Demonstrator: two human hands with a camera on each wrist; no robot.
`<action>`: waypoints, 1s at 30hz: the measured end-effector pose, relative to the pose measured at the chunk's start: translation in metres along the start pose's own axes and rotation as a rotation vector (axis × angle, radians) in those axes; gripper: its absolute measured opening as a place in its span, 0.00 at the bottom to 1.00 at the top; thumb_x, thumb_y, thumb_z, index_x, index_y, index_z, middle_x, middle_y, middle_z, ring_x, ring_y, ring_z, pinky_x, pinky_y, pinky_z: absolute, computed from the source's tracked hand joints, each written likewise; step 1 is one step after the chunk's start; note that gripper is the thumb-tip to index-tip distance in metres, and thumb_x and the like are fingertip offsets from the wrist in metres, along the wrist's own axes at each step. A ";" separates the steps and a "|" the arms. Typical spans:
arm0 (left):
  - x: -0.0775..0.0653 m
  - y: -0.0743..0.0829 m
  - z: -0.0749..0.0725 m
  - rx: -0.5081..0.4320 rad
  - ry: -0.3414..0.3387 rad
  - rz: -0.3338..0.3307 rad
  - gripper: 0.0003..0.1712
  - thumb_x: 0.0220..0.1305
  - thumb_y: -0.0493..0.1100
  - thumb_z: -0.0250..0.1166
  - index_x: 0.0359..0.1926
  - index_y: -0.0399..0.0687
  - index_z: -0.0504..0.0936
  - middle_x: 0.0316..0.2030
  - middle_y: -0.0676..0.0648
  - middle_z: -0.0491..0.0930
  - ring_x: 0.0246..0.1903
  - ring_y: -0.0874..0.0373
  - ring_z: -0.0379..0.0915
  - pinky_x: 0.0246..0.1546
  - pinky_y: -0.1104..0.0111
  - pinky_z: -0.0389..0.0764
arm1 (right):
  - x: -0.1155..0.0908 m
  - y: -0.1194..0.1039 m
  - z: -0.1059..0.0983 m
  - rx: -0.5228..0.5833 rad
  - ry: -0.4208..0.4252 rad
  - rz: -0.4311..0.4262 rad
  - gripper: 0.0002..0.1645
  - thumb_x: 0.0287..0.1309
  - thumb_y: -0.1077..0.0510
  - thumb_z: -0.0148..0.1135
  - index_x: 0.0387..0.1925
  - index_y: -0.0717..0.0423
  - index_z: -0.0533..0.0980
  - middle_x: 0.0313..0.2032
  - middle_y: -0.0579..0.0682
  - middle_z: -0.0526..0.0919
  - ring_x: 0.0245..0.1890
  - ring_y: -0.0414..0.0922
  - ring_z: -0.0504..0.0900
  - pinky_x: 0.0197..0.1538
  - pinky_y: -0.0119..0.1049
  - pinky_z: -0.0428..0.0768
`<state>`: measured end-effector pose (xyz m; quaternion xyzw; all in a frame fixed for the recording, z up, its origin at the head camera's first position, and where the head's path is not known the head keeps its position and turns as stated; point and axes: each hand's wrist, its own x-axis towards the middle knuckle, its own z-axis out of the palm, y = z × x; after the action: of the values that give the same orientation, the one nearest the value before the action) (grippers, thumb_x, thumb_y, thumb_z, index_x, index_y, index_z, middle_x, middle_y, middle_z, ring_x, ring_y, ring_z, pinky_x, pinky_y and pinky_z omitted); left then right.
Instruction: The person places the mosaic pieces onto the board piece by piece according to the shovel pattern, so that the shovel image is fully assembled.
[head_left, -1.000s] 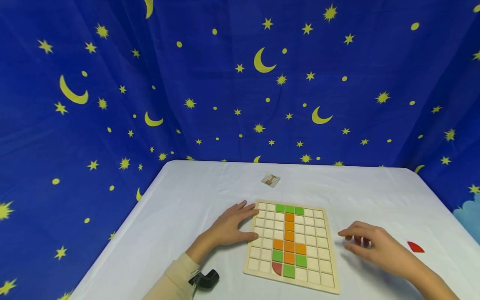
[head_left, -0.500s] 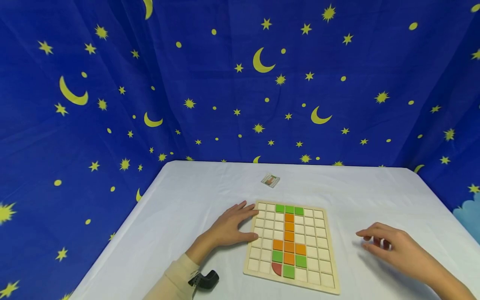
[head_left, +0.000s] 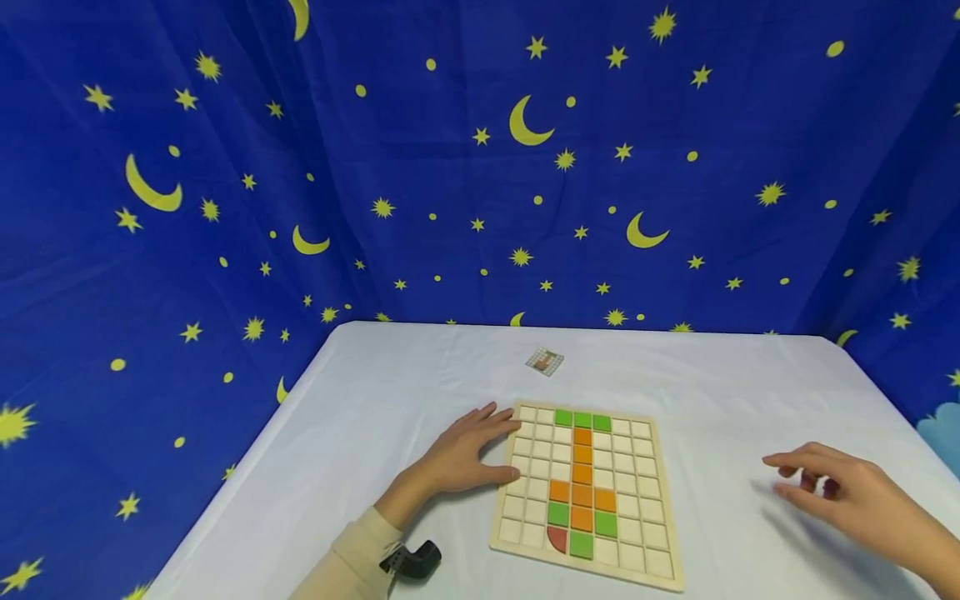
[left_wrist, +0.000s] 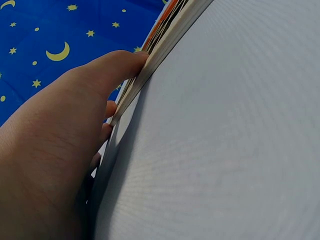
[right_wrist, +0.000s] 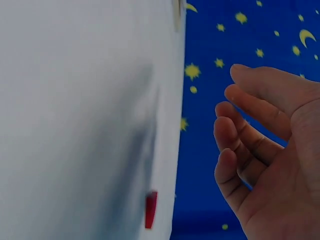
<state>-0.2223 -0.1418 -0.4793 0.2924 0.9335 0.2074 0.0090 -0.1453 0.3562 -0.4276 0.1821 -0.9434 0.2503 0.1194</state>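
My left hand rests at the left edge of a wooden grid board, thumb and fingertips touching its rim with the fingers spread. The left wrist view shows the thumb against the edge of the board. Green tiles, orange tiles and one red quarter-circle tile sit in the grid among pale squares. To the right of the board, my right hand hovers above the table, fingers loosely bent, holding nothing. A loose red piece lies on the cloth in the right wrist view; the hand hides it in the head view.
A small card printed with a coloured grid pattern lies behind the board. White cloth covers the table. A blue curtain with stars and moons hangs around it. A black device is strapped to my left wrist.
My right hand has moved right, away from the board, and now covers the loose red piece that showed beside it one second ago. The left hand and the tiles have stayed put.
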 end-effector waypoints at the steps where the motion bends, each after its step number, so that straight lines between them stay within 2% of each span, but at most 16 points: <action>1: 0.000 0.000 0.000 0.002 0.001 -0.001 0.46 0.53 0.78 0.55 0.70 0.68 0.64 0.71 0.62 0.54 0.72 0.58 0.39 0.69 0.55 0.48 | -0.001 0.002 -0.002 -0.013 0.008 0.006 0.16 0.48 0.60 0.74 0.41 0.47 0.83 0.31 0.33 0.77 0.25 0.32 0.70 0.22 0.27 0.68; 4: 0.000 0.001 0.000 -0.001 0.002 -0.009 0.46 0.53 0.78 0.55 0.70 0.68 0.64 0.71 0.62 0.54 0.72 0.58 0.39 0.69 0.54 0.48 | -0.003 0.010 -0.009 -0.050 0.023 0.025 0.16 0.47 0.59 0.75 0.41 0.49 0.83 0.29 0.33 0.76 0.24 0.32 0.70 0.22 0.27 0.68; 10: 0.002 0.000 -0.001 0.007 0.007 -0.014 0.46 0.53 0.78 0.56 0.70 0.69 0.64 0.71 0.63 0.53 0.72 0.59 0.39 0.69 0.55 0.48 | -0.008 0.028 -0.016 -0.124 -0.040 0.102 0.18 0.46 0.56 0.76 0.42 0.53 0.83 0.28 0.34 0.75 0.24 0.30 0.67 0.22 0.28 0.67; 13: 0.002 0.000 -0.001 0.002 0.004 -0.014 0.46 0.53 0.78 0.56 0.70 0.69 0.64 0.71 0.63 0.53 0.72 0.59 0.39 0.69 0.55 0.48 | -0.011 0.037 -0.017 -0.126 -0.079 0.151 0.22 0.45 0.52 0.76 0.44 0.55 0.83 0.30 0.38 0.76 0.24 0.31 0.67 0.22 0.28 0.67; 17: 0.002 0.000 0.001 0.012 -0.003 -0.019 0.47 0.52 0.79 0.55 0.70 0.69 0.63 0.71 0.64 0.53 0.72 0.59 0.39 0.69 0.56 0.48 | -0.015 0.050 -0.019 -0.149 -0.180 0.230 0.33 0.44 0.47 0.76 0.50 0.60 0.80 0.36 0.47 0.78 0.29 0.36 0.69 0.24 0.29 0.68; 20: 0.002 0.000 0.001 0.016 -0.006 -0.014 0.47 0.52 0.80 0.54 0.70 0.69 0.63 0.71 0.63 0.53 0.72 0.59 0.39 0.69 0.56 0.48 | -0.018 0.059 -0.017 -0.173 -0.274 0.296 0.36 0.43 0.46 0.76 0.52 0.62 0.77 0.39 0.50 0.77 0.32 0.42 0.69 0.27 0.32 0.69; 23: 0.003 0.001 0.000 0.010 -0.011 -0.011 0.47 0.52 0.79 0.54 0.70 0.68 0.63 0.71 0.62 0.53 0.72 0.59 0.38 0.70 0.55 0.48 | -0.021 0.067 -0.014 -0.172 -0.340 0.337 0.36 0.44 0.48 0.75 0.53 0.62 0.77 0.39 0.51 0.75 0.33 0.46 0.69 0.29 0.36 0.69; 25: 0.003 0.001 -0.001 0.003 -0.014 -0.014 0.47 0.53 0.79 0.55 0.70 0.68 0.64 0.71 0.62 0.54 0.72 0.60 0.38 0.69 0.55 0.48 | -0.022 0.069 -0.012 -0.175 -0.357 0.334 0.33 0.44 0.50 0.75 0.51 0.61 0.78 0.38 0.50 0.74 0.33 0.46 0.69 0.30 0.36 0.69; 30: 0.003 0.001 -0.001 0.003 -0.017 -0.026 0.47 0.52 0.79 0.55 0.70 0.68 0.63 0.71 0.62 0.53 0.72 0.60 0.37 0.69 0.54 0.48 | -0.019 0.067 -0.007 -0.209 -0.307 0.261 0.21 0.44 0.58 0.74 0.44 0.57 0.82 0.32 0.44 0.73 0.28 0.38 0.65 0.26 0.32 0.65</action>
<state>-0.2238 -0.1395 -0.4781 0.2822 0.9374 0.2032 0.0190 -0.1543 0.4195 -0.4564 0.0809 -0.9869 0.1337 -0.0407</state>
